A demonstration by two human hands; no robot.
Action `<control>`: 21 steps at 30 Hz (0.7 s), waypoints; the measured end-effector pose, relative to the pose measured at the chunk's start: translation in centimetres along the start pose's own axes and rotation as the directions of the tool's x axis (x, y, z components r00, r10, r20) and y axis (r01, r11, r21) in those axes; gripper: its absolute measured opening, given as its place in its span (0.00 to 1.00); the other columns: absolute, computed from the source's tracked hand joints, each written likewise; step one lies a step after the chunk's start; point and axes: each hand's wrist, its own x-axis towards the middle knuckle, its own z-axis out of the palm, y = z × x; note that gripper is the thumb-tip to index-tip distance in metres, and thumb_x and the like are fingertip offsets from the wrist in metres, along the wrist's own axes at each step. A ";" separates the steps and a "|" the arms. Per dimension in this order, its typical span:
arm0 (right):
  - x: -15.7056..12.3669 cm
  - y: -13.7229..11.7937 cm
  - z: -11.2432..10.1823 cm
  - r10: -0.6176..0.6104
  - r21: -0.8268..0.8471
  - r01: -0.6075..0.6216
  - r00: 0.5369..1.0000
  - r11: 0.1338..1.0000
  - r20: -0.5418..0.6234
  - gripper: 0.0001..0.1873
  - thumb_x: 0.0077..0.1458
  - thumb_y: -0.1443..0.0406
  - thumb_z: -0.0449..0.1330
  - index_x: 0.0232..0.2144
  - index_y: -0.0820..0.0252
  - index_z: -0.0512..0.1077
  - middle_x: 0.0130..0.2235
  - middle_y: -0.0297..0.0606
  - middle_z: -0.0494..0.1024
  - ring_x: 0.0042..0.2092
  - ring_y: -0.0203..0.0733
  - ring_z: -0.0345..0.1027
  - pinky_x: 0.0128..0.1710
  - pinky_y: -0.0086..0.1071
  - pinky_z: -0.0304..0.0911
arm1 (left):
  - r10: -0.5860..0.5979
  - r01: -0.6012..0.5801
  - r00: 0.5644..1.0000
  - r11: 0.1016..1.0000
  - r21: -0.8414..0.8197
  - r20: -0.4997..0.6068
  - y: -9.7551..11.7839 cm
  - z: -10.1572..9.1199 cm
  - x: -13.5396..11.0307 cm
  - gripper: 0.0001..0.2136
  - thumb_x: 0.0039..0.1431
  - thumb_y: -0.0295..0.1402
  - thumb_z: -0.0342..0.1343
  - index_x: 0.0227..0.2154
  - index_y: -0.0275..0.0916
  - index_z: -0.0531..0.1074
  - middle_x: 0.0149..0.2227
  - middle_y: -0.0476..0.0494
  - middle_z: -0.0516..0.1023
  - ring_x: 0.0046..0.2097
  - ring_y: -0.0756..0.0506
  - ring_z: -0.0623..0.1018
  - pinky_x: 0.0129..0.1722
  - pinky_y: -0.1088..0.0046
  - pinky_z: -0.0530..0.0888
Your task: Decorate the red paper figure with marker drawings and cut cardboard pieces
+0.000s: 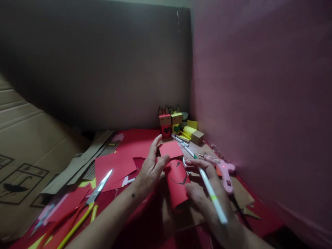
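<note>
A red paper-covered tube (177, 185) with a black heart outline drawn on it lies on the work surface between my hands. My left hand (150, 169) steadies its far end, thumb pressed against the tube and fingers stretched out. My right hand (204, 193) rests against the tube's right side and holds a white pen (211, 197) with its tip at the heart drawing. A small red paper square (170, 149) lies just behind the tube.
Scissors (95, 192) with yellow and red handles lie at the left on red paper sheets (114, 166). A pink glue gun (224, 171) lies at the right. Two small box figures with ears (169, 122) stand at the back corner, beside markers (181, 141) and cardboard scraps.
</note>
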 end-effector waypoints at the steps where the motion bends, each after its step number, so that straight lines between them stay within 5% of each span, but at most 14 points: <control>1: -0.4 -0.1 0.3 0.018 0.028 -0.019 0.999 0.999 0.047 0.23 0.55 0.59 0.63 0.51 0.52 0.64 0.50 0.43 0.75 0.47 0.47 0.74 0.40 0.37 0.74 | -0.004 0.004 1.000 1.000 -0.009 0.010 0.1 0.0 -0.2 0.30 0.64 0.48 0.47 0.66 0.46 0.49 0.67 0.39 0.56 0.67 0.36 0.58 0.60 0.57 0.65; 13: -2.7 0.4 1.1 -0.154 0.152 0.141 0.985 0.978 0.073 0.20 0.57 0.59 0.59 0.52 0.51 0.64 0.44 0.42 0.79 0.43 0.48 0.76 0.43 0.40 0.73 | 0.053 -0.062 0.997 0.985 -0.163 -0.057 1.4 0.0 -3.5 0.30 0.62 0.43 0.53 0.63 0.41 0.51 0.64 0.36 0.61 0.63 0.37 0.65 0.59 0.59 0.66; 21: -5.5 1.2 1.2 -0.286 0.154 0.320 0.935 0.935 -0.208 0.11 0.61 0.60 0.57 0.43 0.47 0.77 0.44 0.38 0.79 0.48 0.47 0.73 0.49 0.39 0.69 | 0.182 -0.207 0.964 0.971 -0.118 -0.193 1.9 0.2 -6.1 0.27 0.60 0.38 0.57 0.60 0.45 0.57 0.62 0.39 0.64 0.63 0.40 0.64 0.62 0.62 0.63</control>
